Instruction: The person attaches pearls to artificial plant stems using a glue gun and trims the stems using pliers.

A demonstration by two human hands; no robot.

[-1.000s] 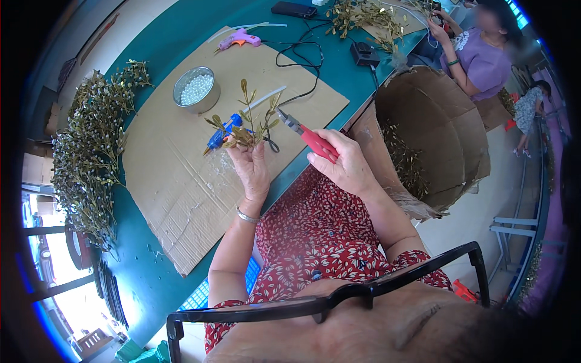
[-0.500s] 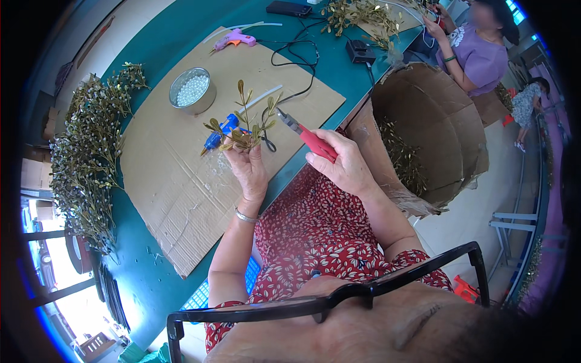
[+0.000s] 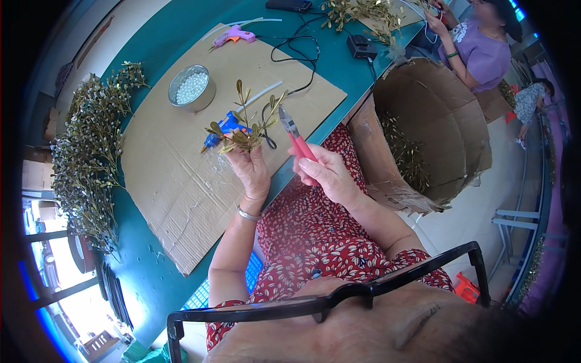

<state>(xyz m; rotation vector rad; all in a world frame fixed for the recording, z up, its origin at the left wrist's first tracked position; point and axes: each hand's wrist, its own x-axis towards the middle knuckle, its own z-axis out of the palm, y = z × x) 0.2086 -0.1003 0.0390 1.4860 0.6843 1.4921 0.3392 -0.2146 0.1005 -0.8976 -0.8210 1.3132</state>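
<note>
My left hand (image 3: 251,169) holds up a small green artificial sprig (image 3: 248,127) with several leaves above the cardboard sheet (image 3: 181,175). My right hand (image 3: 327,175) grips red-handled cutting pliers (image 3: 296,139), their tip pointing at the sprig from the right, a little apart from it. A blue glue gun (image 3: 224,130) lies on the cardboard just behind the sprig. A round tin of white beads (image 3: 192,89) stands further back on the cardboard.
A heap of beaded green sprigs (image 3: 91,151) lies along the left of the teal table (image 3: 145,284). A pink glue gun (image 3: 233,37) and black cables lie at the back. An open cardboard box (image 3: 423,127) with cuttings stands at my right. Another person (image 3: 478,48) works beyond it.
My left hand has shifted the sprig slightly and the pliers' tip has drawn back a little to the right of it. Both hands keep their hold.
</note>
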